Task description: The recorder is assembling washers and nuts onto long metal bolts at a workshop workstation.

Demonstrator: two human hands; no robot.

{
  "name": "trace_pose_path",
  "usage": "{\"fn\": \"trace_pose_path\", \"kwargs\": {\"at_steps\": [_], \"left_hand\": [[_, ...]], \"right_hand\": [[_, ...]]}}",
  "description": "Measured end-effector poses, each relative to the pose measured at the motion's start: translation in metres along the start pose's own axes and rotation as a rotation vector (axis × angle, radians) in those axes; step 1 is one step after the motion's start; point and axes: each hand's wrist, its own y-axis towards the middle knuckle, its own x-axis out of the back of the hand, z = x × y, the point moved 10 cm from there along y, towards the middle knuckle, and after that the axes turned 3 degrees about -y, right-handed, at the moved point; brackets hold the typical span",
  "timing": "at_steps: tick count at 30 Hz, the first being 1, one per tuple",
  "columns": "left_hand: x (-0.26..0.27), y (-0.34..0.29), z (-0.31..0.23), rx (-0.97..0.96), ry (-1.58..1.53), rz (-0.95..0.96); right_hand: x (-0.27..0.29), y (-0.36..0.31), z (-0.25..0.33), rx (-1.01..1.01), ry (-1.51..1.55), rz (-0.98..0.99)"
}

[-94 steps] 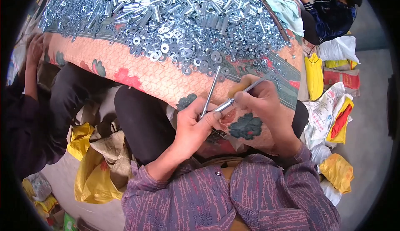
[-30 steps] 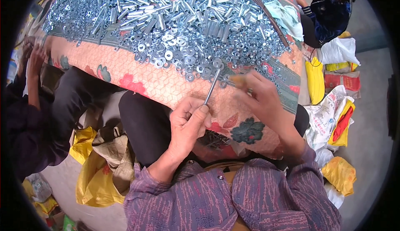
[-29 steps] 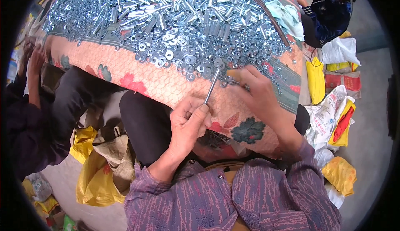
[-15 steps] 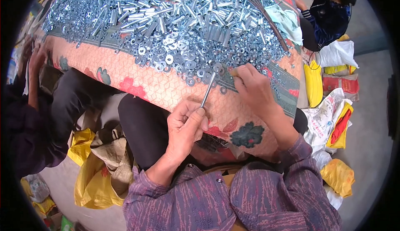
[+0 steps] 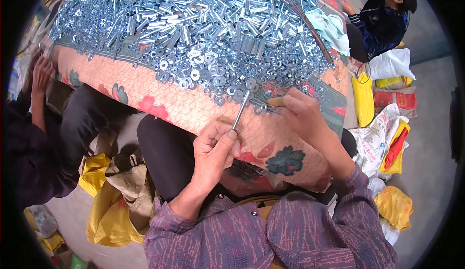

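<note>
A slim metal rod is pinched between the thumb and fingers of my left hand, slanting up and away toward the pile. At its far end is a flat washer; whether it is threaded on the rod or lies behind it I cannot tell. My right hand is closed just right of the rod, low over the cloth. A small yellowish piece shows at its fingertips, either held or wrapped on a finger. Beside that hand lie loose washers at the edge of the washer heap.
Metal tubes and rods cover the far side of the flowered cloth. Dark thin bars and a pale green cloth lie at right. Co-workers sit left and far right. Sacks line the floor.
My right hand has moved slightly down and toward me, near the loose washers. My left hand keeps the rod almost still, at much the same slant.
</note>
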Motion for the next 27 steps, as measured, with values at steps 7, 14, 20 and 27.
{"fn": "trace_pose_path", "kwargs": {"at_steps": [7, 14, 20, 27], "left_hand": [[0.001, 0.000, -0.002, -0.015, 0.027, 0.006], [-0.001, 0.000, -0.002, -0.006, 0.017, 0.008], [0.000, 0.000, -0.002, -0.007, 0.047, 0.011], [-0.002, -0.001, -0.002, -0.013, 0.041, 0.034]], "right_hand": [[0.020, 0.004, -0.015, -0.107, -0.028, -0.065], [0.000, 0.012, -0.019, -0.007, -0.162, -0.103], [-0.003, 0.016, -0.016, 0.028, -0.328, -0.061], [-0.001, 0.014, -0.018, -0.033, -0.244, -0.028]]}}
